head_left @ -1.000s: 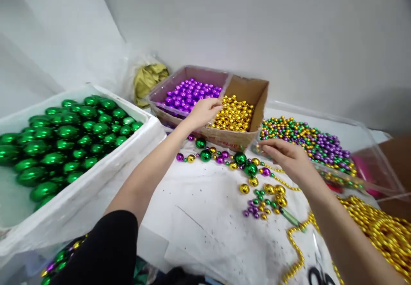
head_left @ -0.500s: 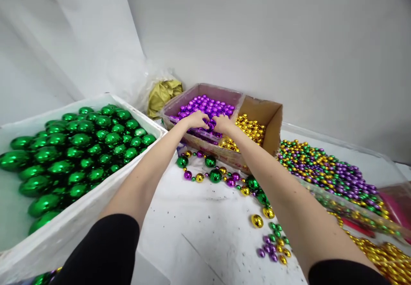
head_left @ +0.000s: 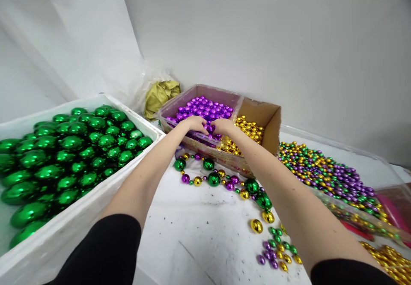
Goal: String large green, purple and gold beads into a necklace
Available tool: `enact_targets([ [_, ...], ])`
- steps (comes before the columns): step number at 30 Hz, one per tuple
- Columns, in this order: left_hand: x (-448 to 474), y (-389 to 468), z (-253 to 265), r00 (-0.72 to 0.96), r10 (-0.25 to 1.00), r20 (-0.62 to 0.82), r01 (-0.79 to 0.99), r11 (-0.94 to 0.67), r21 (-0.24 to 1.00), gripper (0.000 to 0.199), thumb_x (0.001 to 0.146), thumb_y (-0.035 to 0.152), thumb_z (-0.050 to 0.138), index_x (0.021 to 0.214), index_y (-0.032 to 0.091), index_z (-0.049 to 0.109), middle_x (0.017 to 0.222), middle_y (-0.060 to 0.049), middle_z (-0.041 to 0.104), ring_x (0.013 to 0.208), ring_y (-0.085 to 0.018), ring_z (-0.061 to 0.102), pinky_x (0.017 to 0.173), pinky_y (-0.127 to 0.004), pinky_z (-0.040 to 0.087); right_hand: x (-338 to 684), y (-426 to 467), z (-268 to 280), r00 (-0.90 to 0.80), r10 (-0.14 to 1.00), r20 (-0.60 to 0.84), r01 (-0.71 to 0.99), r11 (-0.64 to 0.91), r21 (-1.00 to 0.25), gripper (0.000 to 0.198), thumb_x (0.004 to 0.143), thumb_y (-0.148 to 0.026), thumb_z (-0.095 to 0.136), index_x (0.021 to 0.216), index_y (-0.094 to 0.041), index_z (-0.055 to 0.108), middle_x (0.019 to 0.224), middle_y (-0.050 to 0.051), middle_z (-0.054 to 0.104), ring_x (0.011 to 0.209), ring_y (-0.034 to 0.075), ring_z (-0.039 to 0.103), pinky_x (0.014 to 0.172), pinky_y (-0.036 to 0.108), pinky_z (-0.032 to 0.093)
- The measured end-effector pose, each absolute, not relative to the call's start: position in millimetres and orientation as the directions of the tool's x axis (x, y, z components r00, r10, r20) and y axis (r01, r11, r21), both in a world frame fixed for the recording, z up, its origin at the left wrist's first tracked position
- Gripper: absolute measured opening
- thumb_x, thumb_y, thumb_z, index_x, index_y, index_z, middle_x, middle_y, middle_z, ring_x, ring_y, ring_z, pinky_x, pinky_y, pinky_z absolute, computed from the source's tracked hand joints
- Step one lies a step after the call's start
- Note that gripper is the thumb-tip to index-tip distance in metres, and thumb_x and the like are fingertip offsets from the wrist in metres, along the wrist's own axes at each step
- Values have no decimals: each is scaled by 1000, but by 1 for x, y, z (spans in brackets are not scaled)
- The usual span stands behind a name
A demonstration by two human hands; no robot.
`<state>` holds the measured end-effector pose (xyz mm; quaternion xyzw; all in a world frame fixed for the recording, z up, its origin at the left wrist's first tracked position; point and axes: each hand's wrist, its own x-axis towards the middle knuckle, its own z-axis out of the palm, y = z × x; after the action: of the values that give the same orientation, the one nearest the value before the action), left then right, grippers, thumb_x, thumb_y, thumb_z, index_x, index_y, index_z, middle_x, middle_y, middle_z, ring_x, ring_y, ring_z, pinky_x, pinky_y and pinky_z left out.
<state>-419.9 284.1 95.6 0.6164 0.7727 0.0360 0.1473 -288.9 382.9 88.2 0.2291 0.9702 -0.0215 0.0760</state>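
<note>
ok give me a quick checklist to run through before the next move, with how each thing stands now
1. Left hand and right hand both at the purple beads: ok, close together at the front.
2. Bead held between fingertips: cannot tell, too small and partly hidden.
3. Purple and gold beads kept apart: ok, a plastic wall divides them.
4. Whole bead strand in sight: not ok, the right forearm blocks the view at its right end.
5. Loose beads all contained: not ok, some lie on the table.
</note>
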Motion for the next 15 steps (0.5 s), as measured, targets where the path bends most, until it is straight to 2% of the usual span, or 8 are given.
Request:
enact_targets([
  [3, -422, 282, 91, -207, 968, -141, 925, 241, 295, 45, 62, 50, 76, 98, 23, 73, 98, -1, 74, 89, -20, 63, 76, -24, 42, -286, 384, 94, -884, 459, -94, 466, 880, -86, 31, 76, -20, 70, 107, -21, 72, 111, 12, 74, 106, 30, 66, 87, 35, 50],
  [6, -423, 280, 90, -220, 974, -53, 913, 225, 340, 48, 62, 49, 77, 102, 22, 72, 102, -2, 73, 92, -21, 62, 80, -25, 42, -282, 392, 108, -858, 513, 20, 503, 849, -163, 32, 82, -24, 67, 114, -17, 67, 121, 15, 69, 114, 32, 62, 95, 39, 48],
  [7, -424, 280, 90, -229, 973, -8, 908, 217, 358, 47, 64, 50, 76, 100, 21, 72, 99, -2, 73, 90, -21, 62, 79, -26, 42, -281, 395, 113, -835, 547, 64, 521, 822, -229, 33, 84, -25, 66, 115, -16, 65, 124, 16, 67, 116, 32, 61, 97, 40, 47],
  [8, -425, 280, 91, -245, 969, 41, 902, 212, 377, 44, 66, 52, 75, 96, 19, 72, 94, -2, 72, 87, -20, 61, 78, -26, 42, -280, 399, 117, -798, 595, 97, 534, 772, -346, 33, 85, -26, 66, 115, -15, 64, 124, 17, 66, 116, 31, 60, 98, 41, 47],
  [10, -428, 281, 93, -300, 943, 142, 881, 217, 420, 42, 70, 55, 72, 89, 18, 71, 85, -2, 69, 81, -19, 59, 76, -27, 41, -279, 406, 124, -707, 701, 92, 499, 586, -639, 32, 83, -27, 70, 111, -14, 62, 116, 15, 67, 106, 29, 64, 90, 41, 53],
  [12, -430, 283, 94, -355, 916, 189, 857, 238, 457, 40, 71, 55, 71, 85, 17, 70, 78, -2, 66, 77, -18, 57, 73, -28, 41, -279, 410, 127, -651, 759, 9, 398, 351, -848, 33, 80, -29, 74, 106, -14, 60, 99, 11, 69, 84, 24, 69, 75, 40, 58],
  [15, -430, 289, 95, -375, 924, 78, 823, 293, 487, 38, 69, 53, 74, 83, 18, 69, 68, 1, 62, 68, -17, 56, 67, -28, 40, -279, 406, 125, -668, 741, -73, 305, 182, -935, 35, 80, -36, 77, 100, -15, 57, 76, 3, 65, 56, 15, 63, 55, 34, 58],
])
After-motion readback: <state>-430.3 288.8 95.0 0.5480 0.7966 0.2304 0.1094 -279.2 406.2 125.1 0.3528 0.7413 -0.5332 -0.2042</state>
